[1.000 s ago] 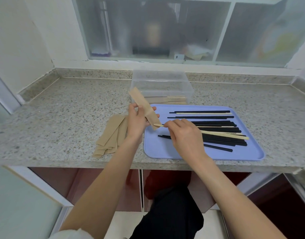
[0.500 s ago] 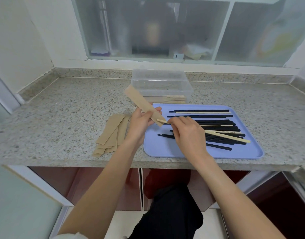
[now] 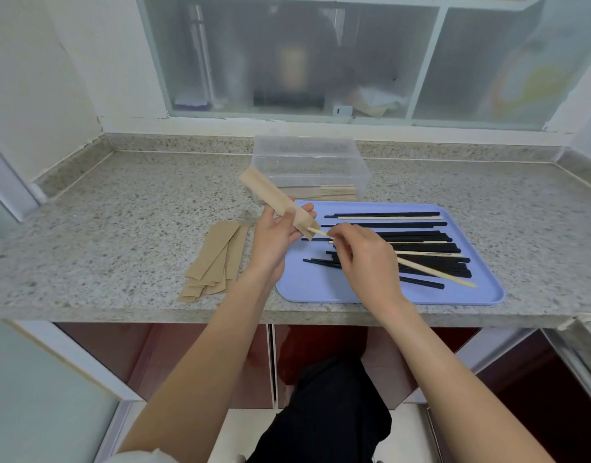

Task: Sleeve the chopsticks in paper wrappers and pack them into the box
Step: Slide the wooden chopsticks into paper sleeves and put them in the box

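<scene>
My left hand [image 3: 274, 232] holds a brown paper wrapper [image 3: 273, 199] tilted up to the left, its open end facing right. My right hand [image 3: 364, 259] pinches light wooden chopsticks [image 3: 434, 271] whose tips sit just inside that open end; the rest slants down over the tray. Several black and a few wooden chopsticks [image 3: 417, 238] lie on the blue tray [image 3: 324, 289]. Behind the tray stands a clear plastic box [image 3: 309, 162] with sleeved chopsticks lying at its bottom.
A fanned pile of brown paper wrappers [image 3: 217, 259] lies on the granite counter [image 3: 120, 228] left of the tray. A frosted window runs along the back wall. The counter's front edge is close below my forearms.
The chopstick tips have moved left and up into the mouth of the wrapper. My left hand has raised and tilted the wrapper slightly. The tray and the box have stayed where they were.
</scene>
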Demonstrator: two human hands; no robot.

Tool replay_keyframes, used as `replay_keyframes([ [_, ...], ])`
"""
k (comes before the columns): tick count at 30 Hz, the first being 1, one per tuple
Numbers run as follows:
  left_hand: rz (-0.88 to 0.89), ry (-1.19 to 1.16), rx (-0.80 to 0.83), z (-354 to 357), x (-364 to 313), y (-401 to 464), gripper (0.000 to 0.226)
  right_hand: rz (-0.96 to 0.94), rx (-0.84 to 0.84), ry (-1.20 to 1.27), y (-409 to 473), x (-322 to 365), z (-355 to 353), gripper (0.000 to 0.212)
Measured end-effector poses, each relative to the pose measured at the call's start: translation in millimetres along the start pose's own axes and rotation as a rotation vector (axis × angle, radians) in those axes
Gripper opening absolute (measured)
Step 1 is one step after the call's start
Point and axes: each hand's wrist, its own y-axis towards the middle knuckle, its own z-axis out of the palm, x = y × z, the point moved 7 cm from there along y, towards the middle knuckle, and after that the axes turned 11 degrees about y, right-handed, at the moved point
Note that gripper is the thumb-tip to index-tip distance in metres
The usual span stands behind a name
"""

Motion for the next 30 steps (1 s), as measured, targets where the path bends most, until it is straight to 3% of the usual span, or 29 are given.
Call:
replay_keyframes([
  [6,-0.01,-0.085,0.045,6,-4,-5,0.018,0.404,0.134,0.505,-8,-17,10,0.009],
  [11,0.006,-0.098,0.106,12,-7,-7,0.025,0.604,0.151,0.862,-9,-22,14,0.007],
  [22,-0.037,-0.024,0.077,16,15,-8,0.024,0.524,0.04,0.591,-9,-26,11,0.011],
  [26,-0.085,0.0,0.105,15,24,-9,0.023,0.567,0.06,0.619,-12,-28,14,0.014],
  [30,-0.067,-0.083,0.018,-4,16,-1,0.016,0.65,0.153,0.716,-22,-38,12,0.007],
])
